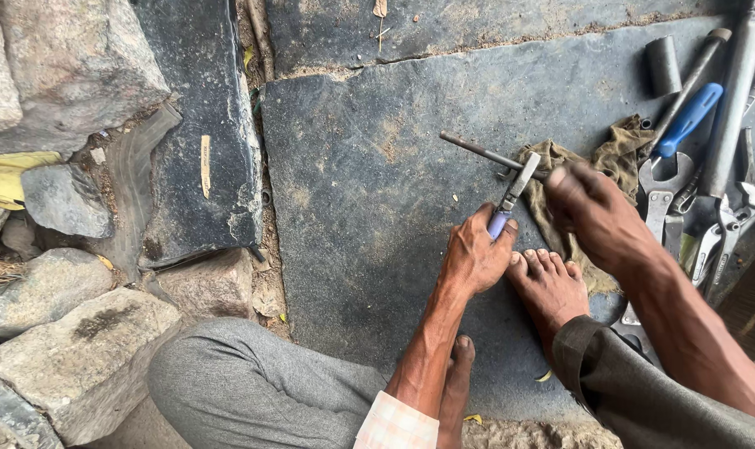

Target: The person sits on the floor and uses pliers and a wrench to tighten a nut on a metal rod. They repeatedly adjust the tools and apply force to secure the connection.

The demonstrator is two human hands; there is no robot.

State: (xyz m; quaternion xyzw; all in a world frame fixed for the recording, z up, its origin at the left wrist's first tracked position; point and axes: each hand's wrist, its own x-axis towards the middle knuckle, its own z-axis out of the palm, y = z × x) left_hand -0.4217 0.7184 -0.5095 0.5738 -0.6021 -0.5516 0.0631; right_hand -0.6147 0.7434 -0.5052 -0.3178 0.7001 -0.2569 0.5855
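Observation:
My left hand (475, 254) grips the blue handle of a spanner (514, 189), whose metal jaw sits on a thin metal rod (477, 150) lying across the dark stone slab (369, 191). My right hand (589, 208) is closed around the rod's right end, over a dirty olive rag (622, 154). My bare foot (550, 287) rests on the slab just below both hands.
Several hand tools lie at the right: a blue-handled tool (689, 116), steel spanners (664, 195), pliers (730, 224), a short metal cylinder (663, 65). Rough grey rocks (70, 66) and a stone block (203, 141) crowd the left. My grey-trousered knee (236, 382) is at the bottom.

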